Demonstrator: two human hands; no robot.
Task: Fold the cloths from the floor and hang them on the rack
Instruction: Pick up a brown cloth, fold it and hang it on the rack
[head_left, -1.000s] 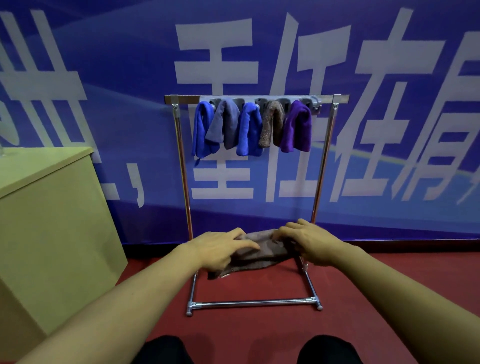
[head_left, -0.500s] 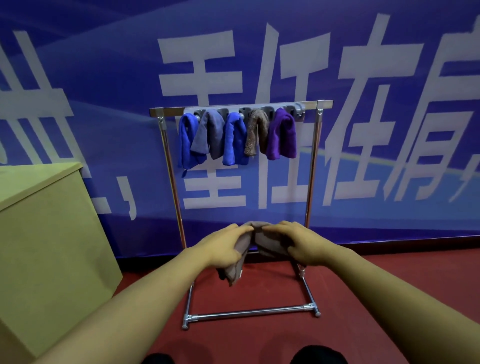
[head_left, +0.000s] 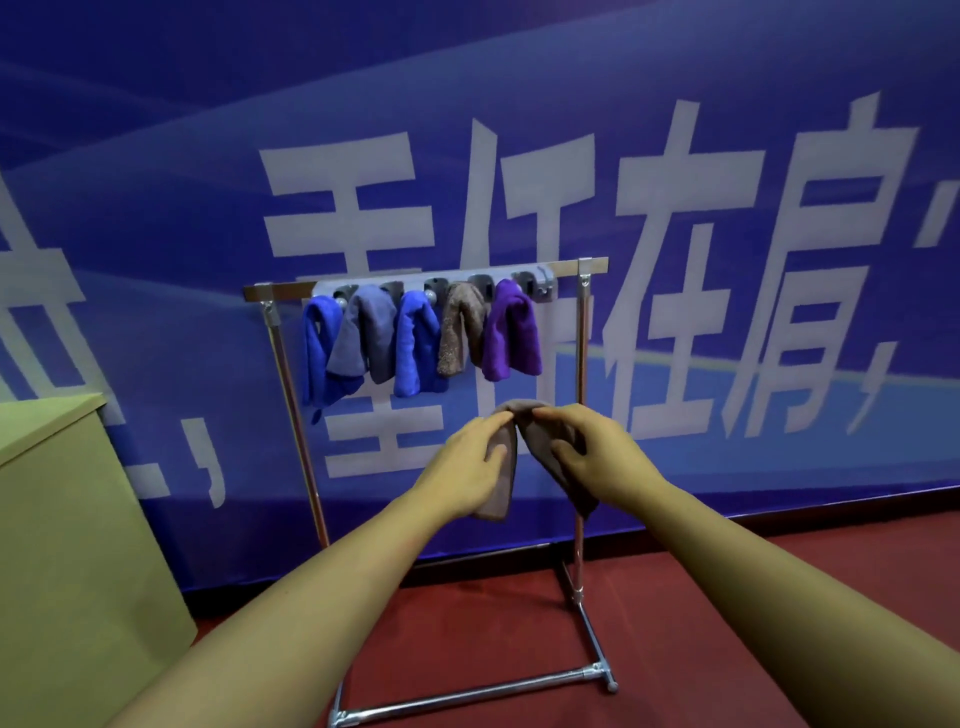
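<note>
A folded grey-brown cloth (head_left: 524, 415) hangs doubled over between my hands, held in the air in front of the rack, below its top bar. My left hand (head_left: 467, 467) holds its left half with the fingers laid along the fabric and the thumb pressing it. My right hand (head_left: 587, 452) grips the right half, fingers curled round it. The metal rack (head_left: 275, 338) stands against the wall. Several cloths hang from its hook strip: a blue one (head_left: 319, 353), a grey one (head_left: 363, 332), another blue one (head_left: 418, 343), a brown one (head_left: 460, 332) and a purple one (head_left: 511, 332). The rightmost hook (head_left: 540, 283) is bare.
A pale green cabinet (head_left: 67, 545) stands at the left, close to the rack. A blue banner (head_left: 727, 260) with large white characters covers the wall behind. The floor (head_left: 779, 571) is red, and the rack's base bar (head_left: 467, 693) lies across it near me.
Both hands have lifted the grey-brown cloth from low near the floor to just below the hanging cloths, folding it over. The view has tilted upward.
</note>
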